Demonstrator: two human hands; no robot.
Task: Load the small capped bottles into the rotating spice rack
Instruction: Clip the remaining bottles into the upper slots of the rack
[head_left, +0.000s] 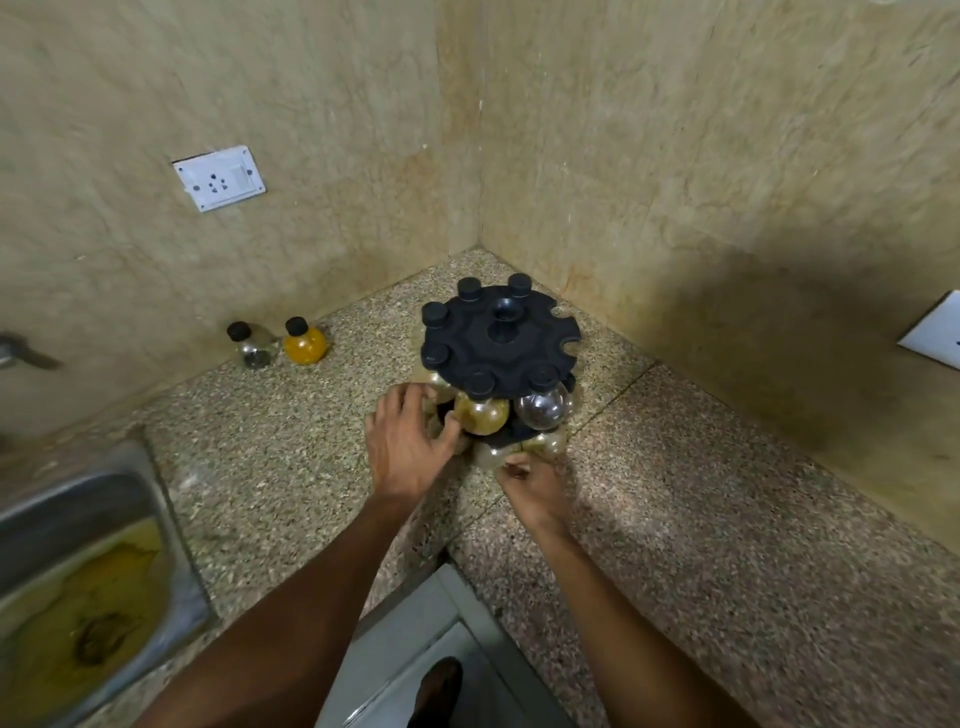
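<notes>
Standing in the desk (291, 467) corner, black spice rack (500, 338) carries capped bottles in top slots. Left hand (405, 447) curls on the rack's lower tier; right hand (535, 488) pinches a lower bottle (491, 453). Two loose bottles, clear (253, 344) and yellow (305, 341), stand by the wall.

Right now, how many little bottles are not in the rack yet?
2, both standing on the counter by the left wall: the clear bottle and the yellow bottle beside it. None seem hidden elsewhere.
</notes>
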